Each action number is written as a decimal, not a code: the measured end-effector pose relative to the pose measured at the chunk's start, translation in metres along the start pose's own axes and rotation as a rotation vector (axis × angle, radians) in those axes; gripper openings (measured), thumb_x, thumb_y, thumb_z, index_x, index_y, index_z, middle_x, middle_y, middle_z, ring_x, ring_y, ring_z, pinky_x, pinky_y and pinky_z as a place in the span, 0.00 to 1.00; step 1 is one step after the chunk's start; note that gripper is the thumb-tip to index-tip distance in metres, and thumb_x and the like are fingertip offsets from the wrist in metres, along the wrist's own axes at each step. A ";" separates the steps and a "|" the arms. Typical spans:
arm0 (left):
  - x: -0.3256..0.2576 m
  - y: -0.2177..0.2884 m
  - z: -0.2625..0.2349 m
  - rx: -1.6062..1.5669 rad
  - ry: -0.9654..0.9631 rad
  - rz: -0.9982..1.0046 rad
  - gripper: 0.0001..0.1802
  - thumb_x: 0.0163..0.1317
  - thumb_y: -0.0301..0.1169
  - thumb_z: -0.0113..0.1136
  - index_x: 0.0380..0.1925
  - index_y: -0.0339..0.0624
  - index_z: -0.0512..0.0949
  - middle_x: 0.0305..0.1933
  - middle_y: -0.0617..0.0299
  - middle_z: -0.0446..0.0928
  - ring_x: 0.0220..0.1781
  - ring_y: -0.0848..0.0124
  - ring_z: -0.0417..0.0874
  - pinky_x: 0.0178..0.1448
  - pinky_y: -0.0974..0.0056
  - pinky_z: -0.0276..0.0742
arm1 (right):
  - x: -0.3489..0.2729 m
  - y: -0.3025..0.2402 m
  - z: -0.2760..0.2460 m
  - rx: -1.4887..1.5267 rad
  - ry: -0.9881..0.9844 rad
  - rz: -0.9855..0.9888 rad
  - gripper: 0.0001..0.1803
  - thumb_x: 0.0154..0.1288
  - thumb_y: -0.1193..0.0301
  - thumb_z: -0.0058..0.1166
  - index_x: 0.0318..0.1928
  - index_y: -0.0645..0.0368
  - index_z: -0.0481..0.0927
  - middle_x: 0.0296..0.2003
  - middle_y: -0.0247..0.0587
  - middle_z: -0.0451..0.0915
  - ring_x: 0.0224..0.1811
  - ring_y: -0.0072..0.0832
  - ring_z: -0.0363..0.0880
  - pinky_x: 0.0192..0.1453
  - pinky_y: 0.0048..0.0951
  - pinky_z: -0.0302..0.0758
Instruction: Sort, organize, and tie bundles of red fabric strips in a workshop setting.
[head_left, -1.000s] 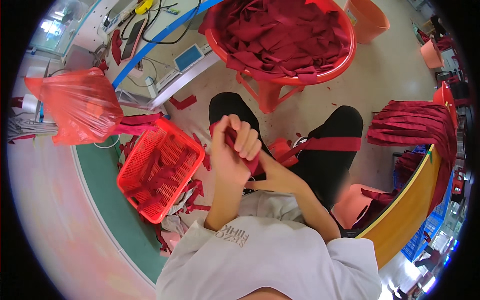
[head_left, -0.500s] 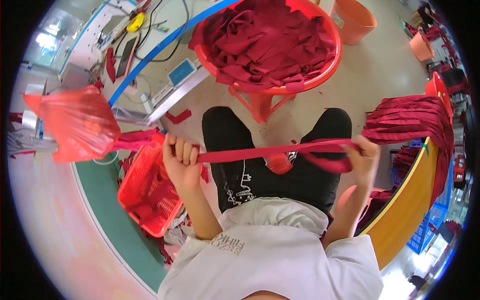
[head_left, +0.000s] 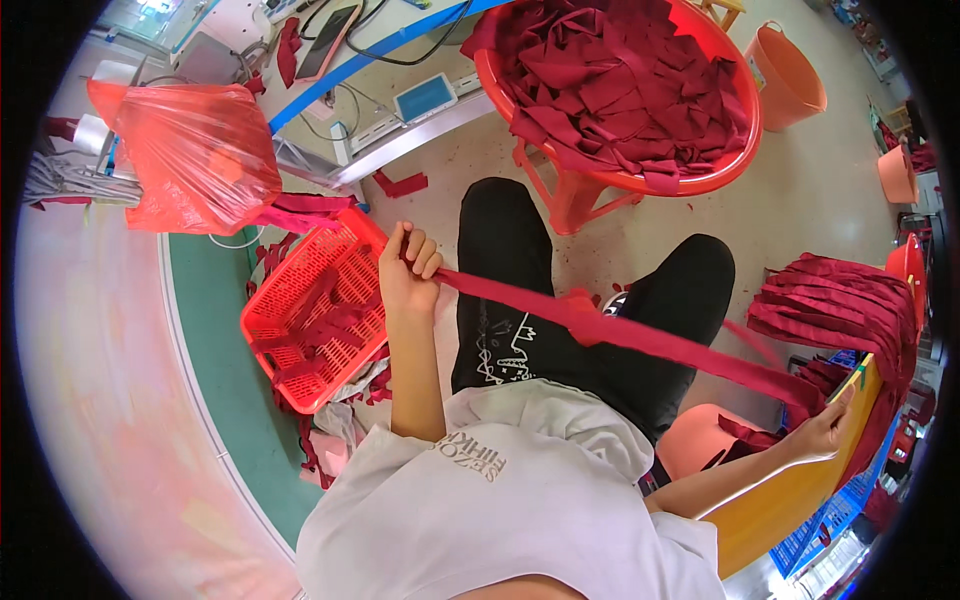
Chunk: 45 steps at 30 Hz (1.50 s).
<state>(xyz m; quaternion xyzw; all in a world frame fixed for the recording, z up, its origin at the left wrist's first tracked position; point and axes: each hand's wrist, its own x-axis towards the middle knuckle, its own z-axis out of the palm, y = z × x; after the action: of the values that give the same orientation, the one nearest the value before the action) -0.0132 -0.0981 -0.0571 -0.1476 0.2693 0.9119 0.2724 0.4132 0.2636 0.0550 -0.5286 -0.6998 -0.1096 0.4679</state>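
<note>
Left hand (head_left: 408, 285): near ten o'clock from the middle of the view, fingers (head_left: 425, 255) curled around one end of the dark-red strip (head_left: 620, 331).
Right hand (head_left: 822, 432): near four o'clock, at the strip's other end; whether its fingers pinch the cloth I cannot tell.
Strip's place: slanting between both hands, above the black trousers (head_left: 503, 235).
Yellow surface (head_left: 790, 500): four o'clock, beside the right hand.
Draped bundle (head_left: 815, 300): three o'clock.
Red basket (head_left: 262, 325): nine o'clock.
Snag risk: dragging the strip across the surface's edge could catch it or tangle it with the bundle.
Slip risk: too hard a pull could free an end.
</note>
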 end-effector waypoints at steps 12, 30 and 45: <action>-0.011 0.027 -0.002 0.039 -0.030 0.131 0.13 0.75 0.37 0.45 0.34 0.43 0.74 0.16 0.72 0.53 0.14 0.79 0.50 0.17 0.71 0.47 | -0.017 0.052 0.058 -0.095 -0.195 0.143 0.28 0.71 0.48 0.51 0.22 0.56 0.83 0.17 0.36 0.79 0.19 0.31 0.76 0.24 0.36 0.68; 0.015 -0.123 0.027 1.545 -0.006 0.817 0.20 0.69 0.35 0.58 0.23 0.34 0.65 0.17 0.65 0.55 0.23 0.79 0.56 0.25 0.66 0.54 | -0.044 -0.228 -0.008 2.462 -1.253 -0.373 0.14 0.68 0.78 0.48 0.52 0.70 0.76 0.42 0.49 0.83 0.40 0.47 0.81 0.42 0.38 0.77; 0.007 -0.125 0.029 1.740 0.062 0.846 0.19 0.67 0.34 0.59 0.22 0.35 0.66 0.15 0.54 0.61 0.17 0.71 0.58 0.23 0.61 0.57 | 0.001 -0.256 -0.025 2.594 -1.399 -0.932 0.26 0.70 0.80 0.41 0.67 0.74 0.63 0.35 0.45 0.77 0.33 0.37 0.76 0.35 0.31 0.71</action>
<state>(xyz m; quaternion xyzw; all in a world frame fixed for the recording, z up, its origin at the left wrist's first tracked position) 0.0494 0.0101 -0.0879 0.1907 0.8881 0.4119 -0.0717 0.2108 0.1409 0.1565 0.5404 -0.4808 0.6823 0.1057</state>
